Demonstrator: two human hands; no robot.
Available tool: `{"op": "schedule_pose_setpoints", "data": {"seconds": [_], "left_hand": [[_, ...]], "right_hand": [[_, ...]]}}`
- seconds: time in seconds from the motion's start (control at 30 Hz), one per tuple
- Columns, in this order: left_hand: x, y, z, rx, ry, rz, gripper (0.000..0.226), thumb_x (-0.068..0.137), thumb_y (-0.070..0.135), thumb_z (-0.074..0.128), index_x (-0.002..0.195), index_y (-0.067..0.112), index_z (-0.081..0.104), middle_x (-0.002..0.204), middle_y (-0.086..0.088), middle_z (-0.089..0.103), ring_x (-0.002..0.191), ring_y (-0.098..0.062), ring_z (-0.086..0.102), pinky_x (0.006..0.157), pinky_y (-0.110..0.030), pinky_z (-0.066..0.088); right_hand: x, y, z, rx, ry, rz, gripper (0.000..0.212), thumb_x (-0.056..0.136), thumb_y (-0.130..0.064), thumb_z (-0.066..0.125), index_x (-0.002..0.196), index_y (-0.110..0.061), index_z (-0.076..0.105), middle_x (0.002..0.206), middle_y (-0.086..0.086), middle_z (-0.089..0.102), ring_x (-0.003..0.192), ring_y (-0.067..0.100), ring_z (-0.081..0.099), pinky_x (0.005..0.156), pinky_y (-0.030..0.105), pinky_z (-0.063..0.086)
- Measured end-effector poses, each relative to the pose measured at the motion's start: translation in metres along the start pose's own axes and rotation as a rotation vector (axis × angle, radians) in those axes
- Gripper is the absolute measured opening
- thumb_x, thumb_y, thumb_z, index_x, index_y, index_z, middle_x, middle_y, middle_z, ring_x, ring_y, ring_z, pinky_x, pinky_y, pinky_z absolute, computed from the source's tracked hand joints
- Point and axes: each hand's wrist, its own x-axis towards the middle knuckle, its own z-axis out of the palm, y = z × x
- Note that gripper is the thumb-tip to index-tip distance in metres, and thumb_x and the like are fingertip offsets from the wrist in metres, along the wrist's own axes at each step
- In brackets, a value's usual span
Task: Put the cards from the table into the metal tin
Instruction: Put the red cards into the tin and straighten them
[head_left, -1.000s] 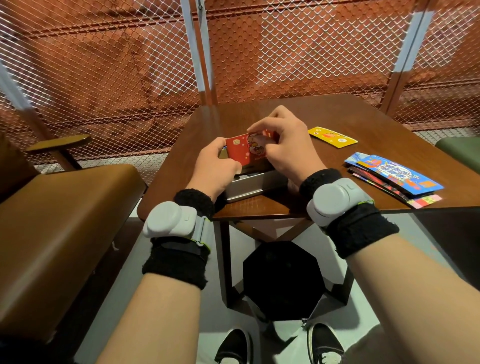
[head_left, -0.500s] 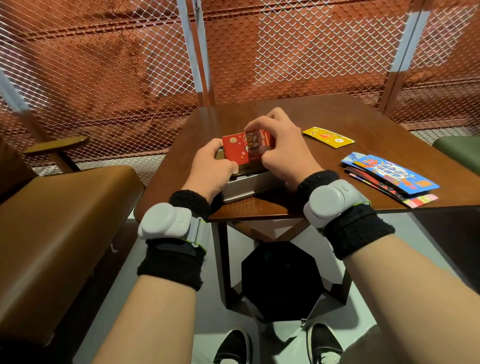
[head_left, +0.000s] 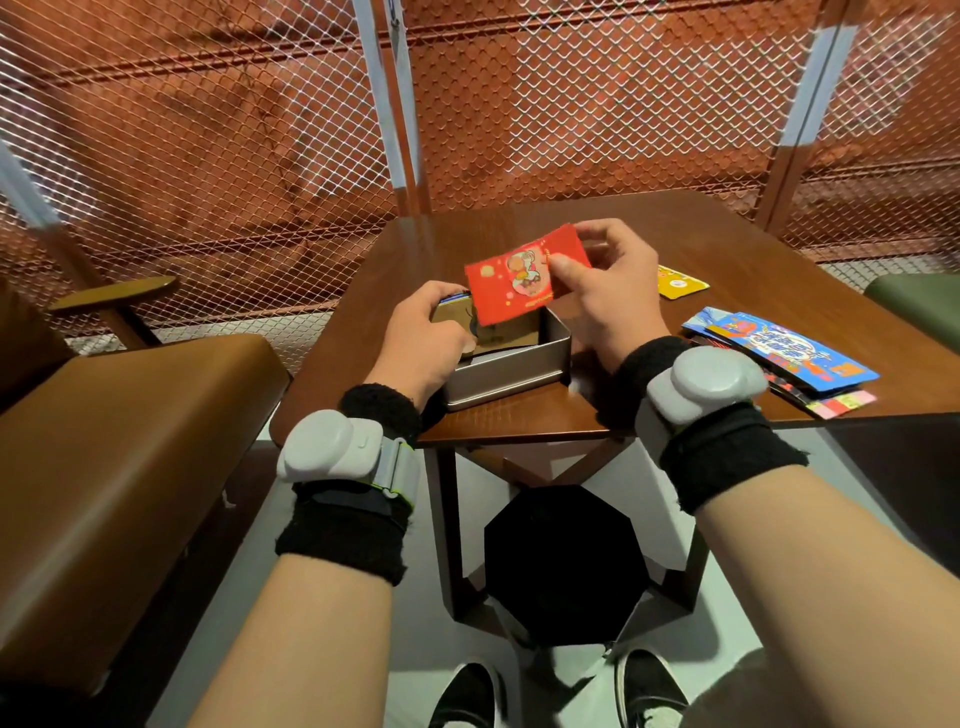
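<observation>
Seen from your head camera, your right hand (head_left: 602, 291) pinches a red card (head_left: 522, 280) by its right end, thumb on the printed face and fingers curled behind it. A second ago both of your hands pressed this card low against the metal tin (head_left: 511, 364); it has since lifted and tilted, its left end lower, so it now hangs above the tin's open top. Your left hand (head_left: 423, 332) has let go of the red card and now grips the tin's left end, fingers curled over the rim and resting on a tan card (head_left: 506, 335) that lies inside. The tin's inside, hidden before by your hands, now shows.

The tin sits near the front edge of the wooden counter (head_left: 727, 249). A yellow card (head_left: 680, 283) lies flat just beyond your right hand, partly hidden by it. A fanned pile of blue and multicoloured cards (head_left: 795, 353) lies to the right by the counter's front edge, in the same place as before.
</observation>
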Motion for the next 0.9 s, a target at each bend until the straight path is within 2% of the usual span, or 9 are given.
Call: {"op": "schedule_pose_setpoints", "data": {"seconds": [0.1, 0.23, 0.33, 0.47, 0.57, 0.63, 0.73, 0.8, 0.9], "left_hand": [[-0.001, 0.000, 0.001, -0.006, 0.001, -0.012, 0.045, 0.082, -0.017, 0.054, 0.109, 0.018, 0.061, 0.102, 0.001, 0.062, 0.096, -0.013, 0.060, 0.065, -0.020, 0.049], [-0.002, 0.002, 0.001, -0.021, -0.016, -0.010, 0.046, 0.083, -0.017, 0.050, 0.111, 0.017, 0.060, 0.099, 0.003, 0.061, 0.091, -0.011, 0.059, 0.057, -0.012, 0.050], [-0.003, 0.003, 0.004, 0.002, -0.014, 0.014, 0.045, 0.080, -0.018, 0.049, 0.108, 0.016, 0.060, 0.096, 0.004, 0.060, 0.088, -0.009, 0.058, 0.053, -0.008, 0.047], [-0.003, 0.002, 0.007, 0.034, 0.014, 0.034, 0.042, 0.081, -0.015, 0.045, 0.105, 0.016, 0.063, 0.094, -0.001, 0.062, 0.086, -0.012, 0.057, 0.062, -0.017, 0.050], [-0.002, 0.001, 0.007, 0.028, 0.007, 0.030, 0.037, 0.082, -0.011, 0.048, 0.100, 0.017, 0.065, 0.093, -0.003, 0.064, 0.089, -0.017, 0.058, 0.072, -0.025, 0.048], [-0.003, 0.002, 0.007, 0.029, 0.003, 0.020, 0.035, 0.079, -0.012, 0.052, 0.095, 0.017, 0.062, 0.087, -0.002, 0.063, 0.084, -0.016, 0.056, 0.068, -0.025, 0.045], [-0.004, 0.003, 0.007, 0.009, -0.022, 0.002, 0.036, 0.077, -0.013, 0.055, 0.104, 0.009, 0.061, 0.100, -0.011, 0.064, 0.094, -0.021, 0.057, 0.071, -0.025, 0.046], [-0.004, 0.003, 0.007, 0.016, -0.026, 0.002, 0.039, 0.077, -0.013, 0.054, 0.110, 0.007, 0.060, 0.106, -0.012, 0.063, 0.099, -0.022, 0.056, 0.072, -0.024, 0.046], [-0.005, 0.005, 0.007, 0.009, -0.011, 0.010, 0.042, 0.082, -0.012, 0.051, 0.114, 0.014, 0.060, 0.097, 0.003, 0.062, 0.091, -0.009, 0.054, 0.067, -0.018, 0.043]], "right_hand": [[0.004, -0.011, -0.003, 0.132, 0.019, -0.076, 0.027, 0.088, 0.007, 0.055, 0.098, -0.012, 0.071, 0.096, 0.011, 0.069, 0.086, 0.018, 0.063, 0.075, 0.039, 0.059], [-0.005, -0.033, -0.002, 0.032, -0.094, -0.164, 0.050, 0.081, 0.022, 0.038, 0.096, -0.011, 0.074, 0.105, 0.009, 0.061, 0.096, 0.007, 0.058, 0.080, 0.018, 0.054], [-0.015, -0.043, 0.005, -0.169, -0.193, -0.274, 0.043, 0.085, 0.017, 0.045, 0.093, -0.013, 0.075, 0.103, 0.003, 0.052, 0.101, 0.010, 0.053, 0.089, 0.022, 0.054], [-0.021, -0.048, 0.013, -0.431, -0.317, -0.532, 0.022, 0.080, 0.009, 0.063, 0.087, -0.009, 0.074, 0.099, 0.005, 0.047, 0.090, 0.009, 0.044, 0.075, 0.014, 0.049], [-0.028, -0.045, 0.020, -0.429, -0.415, -0.526, 0.032, 0.085, 0.006, 0.061, 0.110, -0.014, 0.067, 0.108, 0.003, 0.052, 0.099, 0.008, 0.048, 0.081, 0.005, 0.044], [-0.029, -0.042, 0.020, -0.383, -0.454, -0.413, 0.044, 0.089, 0.001, 0.061, 0.128, -0.016, 0.054, 0.120, 0.002, 0.058, 0.106, 0.005, 0.049, 0.085, 0.002, 0.041], [-0.026, -0.036, 0.016, -0.436, -0.513, -0.305, 0.042, 0.090, -0.004, 0.061, 0.127, -0.017, 0.046, 0.120, 0.006, 0.062, 0.109, 0.016, 0.056, 0.094, 0.028, 0.051], [-0.023, -0.034, 0.014, -0.492, -0.517, -0.265, 0.043, 0.087, 0.000, 0.056, 0.124, -0.020, 0.047, 0.118, 0.009, 0.059, 0.111, 0.026, 0.055, 0.097, 0.044, 0.050], [-0.023, -0.032, 0.015, -0.524, -0.470, -0.227, 0.055, 0.086, 0.003, 0.047, 0.129, -0.031, 0.050, 0.117, 0.008, 0.052, 0.115, 0.033, 0.047, 0.100, 0.052, 0.045]]}}
